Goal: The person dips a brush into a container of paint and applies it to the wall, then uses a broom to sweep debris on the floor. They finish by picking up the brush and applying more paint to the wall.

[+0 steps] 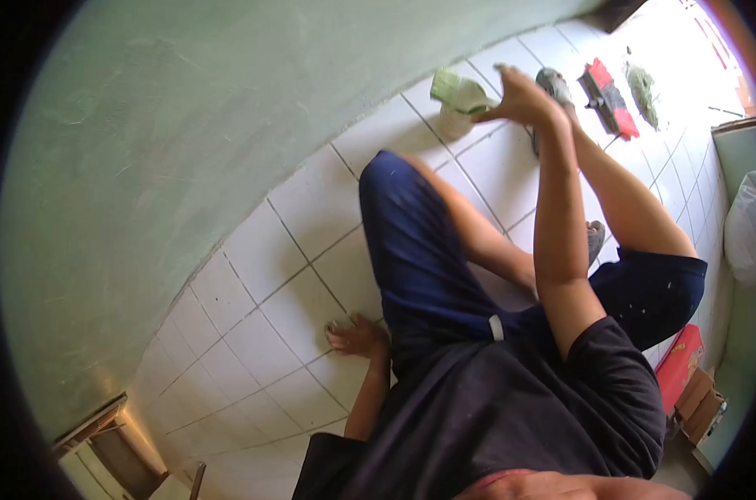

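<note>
My left hand (357, 337) rests on the white floor tiles (299, 304) beside my left hip, with its fingers apart and nothing visible in it. Stretched out in front of me, my right hand (524, 100) has its thumb and fingers spread. Its thumb tip is at the edge of a pale green, folded-looking piece (460, 90); whether they touch is hard to tell. Under that green piece stands a whitish container (455, 123), close to the wall. My bent knees, in blue shorts, are on both sides of my right arm.
A green wall (145, 150) runs along the left. Beyond my right foot lie a red and grey tool (609, 98) and a grey-green heap (641, 96). A white plastic bag (746, 225), a red object (680, 365) and a cardboard box (700, 404) are at the right.
</note>
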